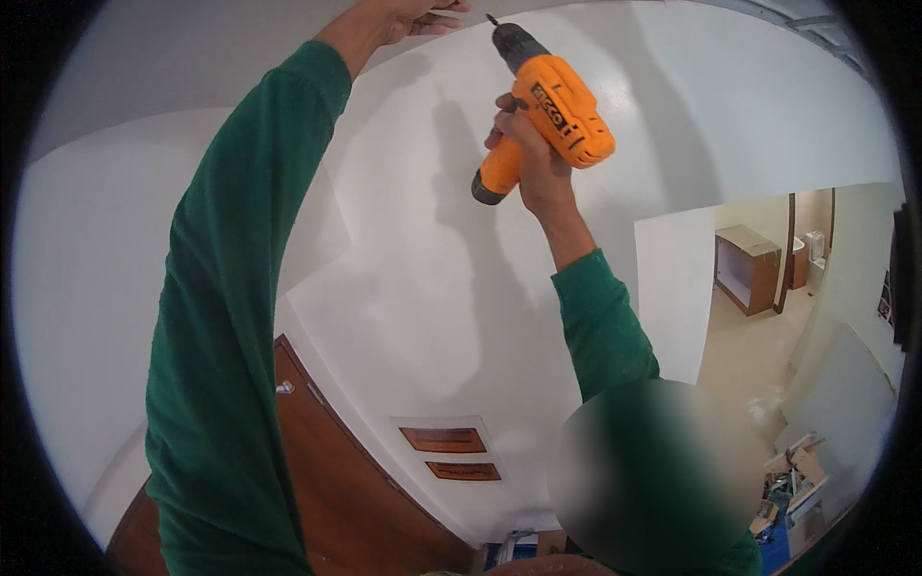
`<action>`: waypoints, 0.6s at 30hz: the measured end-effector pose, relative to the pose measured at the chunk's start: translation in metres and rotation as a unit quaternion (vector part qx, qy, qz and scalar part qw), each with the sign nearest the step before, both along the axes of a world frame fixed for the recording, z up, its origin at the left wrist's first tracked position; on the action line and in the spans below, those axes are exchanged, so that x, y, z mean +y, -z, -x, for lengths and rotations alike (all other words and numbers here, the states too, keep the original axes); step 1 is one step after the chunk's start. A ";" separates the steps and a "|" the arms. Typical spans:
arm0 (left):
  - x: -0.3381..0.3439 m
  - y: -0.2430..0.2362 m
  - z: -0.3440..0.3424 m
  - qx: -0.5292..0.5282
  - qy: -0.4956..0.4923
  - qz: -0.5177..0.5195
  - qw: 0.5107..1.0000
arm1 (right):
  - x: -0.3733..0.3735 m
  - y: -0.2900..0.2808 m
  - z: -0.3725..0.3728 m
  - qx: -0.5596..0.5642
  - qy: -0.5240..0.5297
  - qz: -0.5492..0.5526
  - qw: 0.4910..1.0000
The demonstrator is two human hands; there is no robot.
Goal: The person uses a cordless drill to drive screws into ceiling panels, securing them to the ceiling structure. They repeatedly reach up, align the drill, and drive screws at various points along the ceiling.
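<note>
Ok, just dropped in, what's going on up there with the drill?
A person in green sleeves reaches overhead with both arms. The right hand grips the handle of an orange cordless drill, its bit aimed up toward the white ceiling panel; the tip is close to the surface, though contact cannot be made out. The left hand is pressed against the panel just beside the bit. Lower down are a brown door and, through an opening on the right, a wooden cabinet.
</note>
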State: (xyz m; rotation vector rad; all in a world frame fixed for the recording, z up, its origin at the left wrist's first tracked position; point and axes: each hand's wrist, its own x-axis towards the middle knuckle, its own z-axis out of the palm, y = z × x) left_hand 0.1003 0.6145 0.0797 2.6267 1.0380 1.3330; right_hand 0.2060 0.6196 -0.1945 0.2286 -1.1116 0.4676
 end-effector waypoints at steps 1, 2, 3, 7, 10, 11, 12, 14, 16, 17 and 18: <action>0.003 -0.001 -0.004 -0.031 0.019 0.047 0.998 | 0.003 -0.008 0.002 -0.002 -0.012 -0.007 1.000; 0.005 -0.002 -0.007 -0.043 0.039 0.073 0.996 | 0.006 -0.015 0.004 -0.003 -0.023 -0.013 1.000; 0.010 0.000 -0.004 -0.059 0.058 0.103 0.991 | 0.009 -0.017 0.009 -0.007 -0.036 -0.015 0.999; 0.020 -0.002 -0.011 -0.077 0.016 0.111 0.991 | 0.023 -0.031 0.014 0.005 -0.036 -0.019 0.999; 0.025 -0.013 -0.016 -0.117 0.057 0.161 0.978 | 0.032 -0.034 0.015 0.006 -0.074 -0.023 0.997; 0.030 -0.018 -0.018 -0.107 0.048 0.182 0.976 | 0.034 -0.035 0.017 0.010 -0.082 -0.015 0.996; 0.046 -0.028 -0.015 -0.098 0.036 0.202 0.974 | 0.035 -0.034 0.023 0.014 -0.094 -0.008 0.995; 0.052 -0.033 -0.024 -0.103 0.027 0.212 0.971 | 0.039 -0.036 0.020 0.016 -0.103 0.002 0.995; 0.050 -0.019 -0.028 -0.142 0.024 0.195 0.970 | 0.045 -0.034 0.019 0.004 -0.109 0.011 0.994; 0.051 -0.018 -0.030 -0.149 0.030 0.199 0.968 | 0.048 -0.035 0.017 0.006 -0.107 0.016 0.994; 0.050 -0.018 -0.027 -0.159 0.035 0.203 0.966 | 0.049 -0.037 0.016 0.004 -0.106 0.021 0.994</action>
